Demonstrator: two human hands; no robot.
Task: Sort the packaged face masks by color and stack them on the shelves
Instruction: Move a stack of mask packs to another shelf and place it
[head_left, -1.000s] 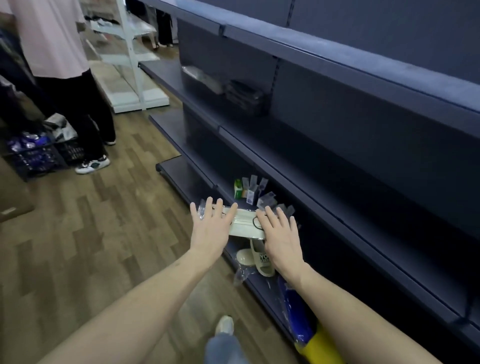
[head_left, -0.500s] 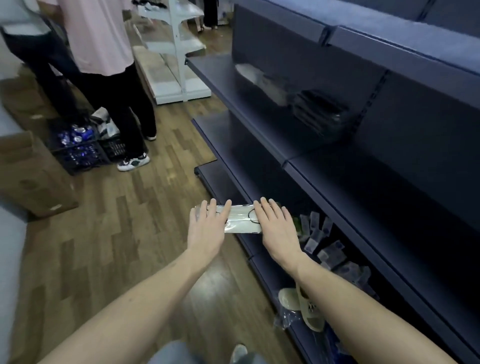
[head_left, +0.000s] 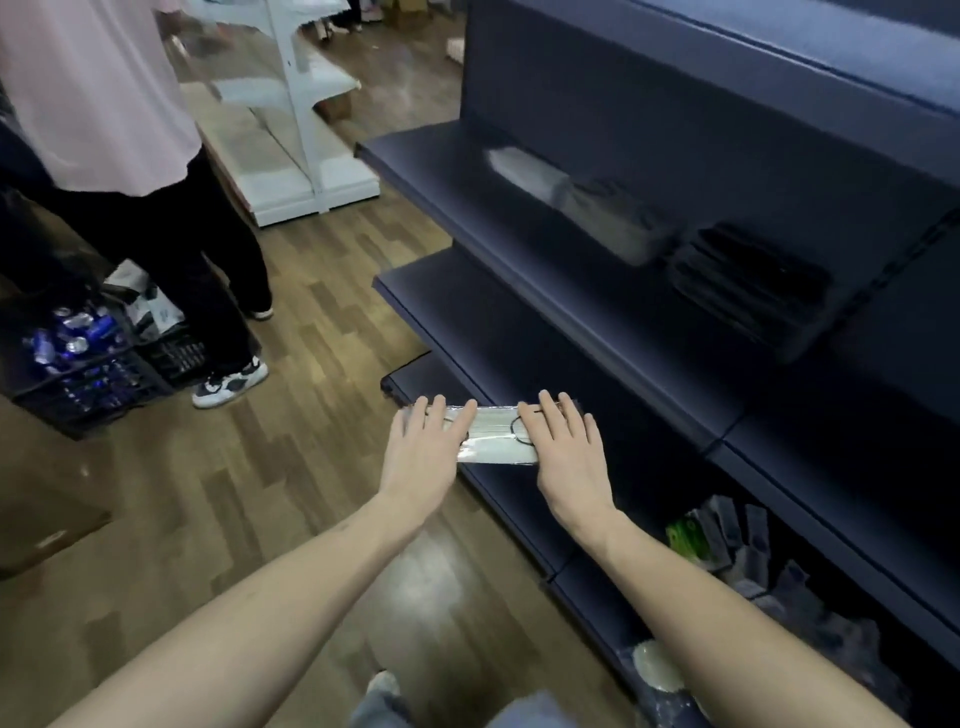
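At the far left a black crate (head_left: 78, 374) stands on the wooden floor (head_left: 249, 493), with shiny blue packets inside. Just beside it stands another person (head_left: 135, 156) in a pale pink shirt, dark trousers and a white and dark shoe (head_left: 231, 384). Behind this person there is a white rack (head_left: 291, 130).

In the middle, both hands hold one flat pack of pale masks (head_left: 496, 439) in clear wrap, in the air in front of the edge of the dark blue shelves (head_left: 519, 332). The left hand (head_left: 423, 449) covers the left end of the pack and the right hand (head_left: 563, 449) covers the right end. The fingers of both hands are straight and lie flat on top of the pack. The thumbs are hidden, so I cannot tell if they grip from below. A black ear loop shows through the wrap next to the right hand.

On the middle shelf, further right, three piles lie in a row: a white pile (head_left: 524, 169), then a grey pile (head_left: 613, 223), then a black pile (head_left: 748, 291). Each pile touches the next one. On the lowest shelf at the right lie loose small packets (head_left: 727, 535), one of them green (head_left: 685, 538), but they are too blurred to tell more.
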